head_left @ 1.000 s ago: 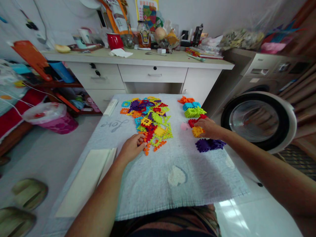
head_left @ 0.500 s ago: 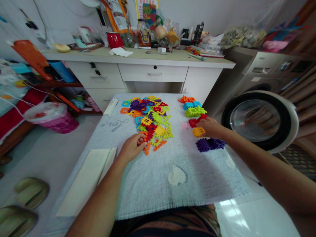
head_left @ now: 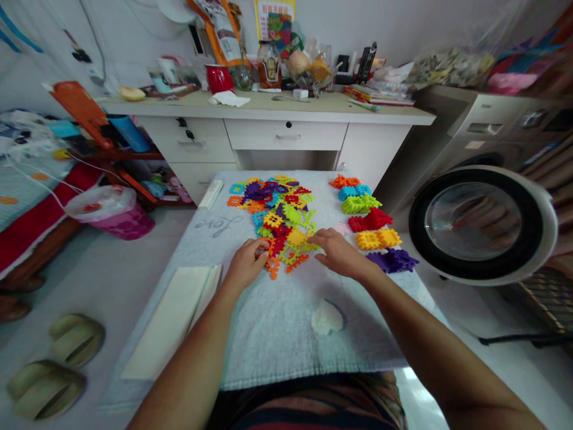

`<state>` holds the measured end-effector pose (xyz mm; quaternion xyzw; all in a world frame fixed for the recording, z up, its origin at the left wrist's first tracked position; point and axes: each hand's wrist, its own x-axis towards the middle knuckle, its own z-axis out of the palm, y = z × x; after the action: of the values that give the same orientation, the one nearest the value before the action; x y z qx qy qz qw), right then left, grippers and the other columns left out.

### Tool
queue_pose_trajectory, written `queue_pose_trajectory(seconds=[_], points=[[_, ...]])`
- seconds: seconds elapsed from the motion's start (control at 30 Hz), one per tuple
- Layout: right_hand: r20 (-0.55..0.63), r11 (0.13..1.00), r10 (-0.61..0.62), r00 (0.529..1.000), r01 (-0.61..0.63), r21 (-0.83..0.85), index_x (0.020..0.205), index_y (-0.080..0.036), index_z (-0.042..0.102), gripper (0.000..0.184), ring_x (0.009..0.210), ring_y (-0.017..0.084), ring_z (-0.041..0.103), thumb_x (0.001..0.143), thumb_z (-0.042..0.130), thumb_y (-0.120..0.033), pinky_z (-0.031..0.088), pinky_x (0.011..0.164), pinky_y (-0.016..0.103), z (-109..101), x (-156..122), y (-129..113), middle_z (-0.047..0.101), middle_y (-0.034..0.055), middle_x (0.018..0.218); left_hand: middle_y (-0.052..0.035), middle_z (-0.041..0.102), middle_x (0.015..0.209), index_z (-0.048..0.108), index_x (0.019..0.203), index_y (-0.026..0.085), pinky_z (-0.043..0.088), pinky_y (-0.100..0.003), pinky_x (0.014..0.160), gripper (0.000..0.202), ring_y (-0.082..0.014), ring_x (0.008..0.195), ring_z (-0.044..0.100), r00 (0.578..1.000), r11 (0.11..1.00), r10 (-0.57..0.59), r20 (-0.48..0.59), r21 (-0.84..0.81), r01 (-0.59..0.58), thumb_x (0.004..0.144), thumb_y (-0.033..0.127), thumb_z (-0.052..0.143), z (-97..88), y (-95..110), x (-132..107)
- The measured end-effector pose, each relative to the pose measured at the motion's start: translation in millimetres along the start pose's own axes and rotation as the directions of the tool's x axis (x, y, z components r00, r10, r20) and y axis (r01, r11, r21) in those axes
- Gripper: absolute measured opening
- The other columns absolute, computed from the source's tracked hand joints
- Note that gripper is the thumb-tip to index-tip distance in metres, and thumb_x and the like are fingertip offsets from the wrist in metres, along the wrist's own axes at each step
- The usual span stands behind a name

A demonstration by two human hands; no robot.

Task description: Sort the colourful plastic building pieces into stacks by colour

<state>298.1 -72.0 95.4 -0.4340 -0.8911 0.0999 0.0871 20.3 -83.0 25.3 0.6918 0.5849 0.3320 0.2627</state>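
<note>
A mixed pile of flat plastic interlocking blocks in several colours lies on the cloth-covered table. At its near left edge is my left hand, fingers curled beside orange blocks; whatever lies between them is hidden. My right hand reaches in from the right with fingers apart, its fingertips at the pile's edge by a yellow block and green ones. Sorted by colour, a column of blocks stands on the right: orange, blue, green, red, yellow and purple.
A folded cream cloth or paper lies at the table's left, with a white box-like strip farther back. Behind stands a cluttered white desk. To the right is a washing machine with its round door swung out. A pink bin is on the floor.
My right hand has left the red and yellow blocks in the sorted column and moved left to the pile. My left hand stays at the pile's near edge. The view has shifted slightly.
</note>
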Motion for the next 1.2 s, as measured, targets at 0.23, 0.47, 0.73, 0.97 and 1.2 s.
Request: queue_pose_trajectory(seconds=[0.23, 0.47, 0.73, 0.97, 1.2], points=[[-0.124, 0.998, 0.034, 0.992, -0.028, 0.051, 0.121, -0.024, 0.071, 0.034, 0.111, 0.025, 0.051, 0.094, 0.053, -0.014, 0.042, 0.095, 0.039, 57, 15, -19, 0.063, 0.011, 0.126, -0.0036, 0.064, 0.1, 0.066, 0.095, 0.021, 0.052, -0.032, 0.074, 0.02, -0.0143, 0.07, 0.061, 0.999, 1.0, -0.022, -0.027, 0.0, 0.022, 0.081, 0.028, 0.055, 1.0, 0, 0], [-0.177, 0.991, 0.018, 0.984, 0.006, 0.137, 0.094, -0.02, 0.074, 0.016, 0.11, 0.025, 0.051, 0.092, 0.058, -0.02, 0.041, 0.095, 0.04, 59, 11, -17, 0.066, 0.0105, 0.12, -0.0037, 0.063, 0.1, 0.066, 0.096, 0.02, 0.051, -0.031, 0.074, 0.02, -0.0138, 0.07, 0.061, 1.0, 1.0, -0.011, -0.016, 0.015, 0.011, 0.081, 0.027, 0.055, 1.5, 0, 0], [-0.122, 0.981, -0.012, 0.992, 0.036, 0.192, 0.11, -0.017, 0.064, 0.027, 0.117, 0.026, 0.047, 0.084, 0.059, -0.014, 0.036, 0.102, 0.042, 63, 14, -22, 0.063, 0.0112, 0.127, -0.0036, 0.063, 0.099, 0.067, 0.096, 0.019, 0.051, -0.03, 0.073, 0.022, -0.0128, 0.068, 0.06, 0.998, 0.999, -0.036, -0.046, -0.022, 0.035, 0.079, 0.027, 0.056, 4.1, -1, 2], [-0.007, 0.997, 0.032, 0.999, -0.032, 0.076, 0.133, -0.014, 0.061, 0.052, 0.11, 0.029, 0.045, 0.083, 0.065, -0.029, 0.036, 0.098, 0.044, 56, 19, -28, 0.058, 0.0152, 0.121, -0.0035, 0.064, 0.099, 0.068, 0.096, 0.02, 0.051, -0.03, 0.072, 0.022, -0.013, 0.068, 0.06, 0.995, 0.999, -0.039, -0.087, -0.024, 0.037, 0.079, 0.027, 0.055, 5.6, -3, 3], [0.003, 0.994, 0.022, 1.0, -0.022, 0.111, 0.12, -0.017, 0.067, 0.044, 0.11, 0.028, 0.045, 0.078, 0.07, -0.032, 0.036, 0.098, 0.043, 56, 20, -24, 0.055, 0.0129, 0.122, -0.0031, 0.064, 0.097, 0.068, 0.097, 0.019, 0.051, -0.03, 0.072, 0.023, -0.0126, 0.066, 0.059, 0.99, 0.999, -0.041, -0.131, -0.032, 0.037, 0.079, 0.025, 0.055, 6.5, -5, 3]])
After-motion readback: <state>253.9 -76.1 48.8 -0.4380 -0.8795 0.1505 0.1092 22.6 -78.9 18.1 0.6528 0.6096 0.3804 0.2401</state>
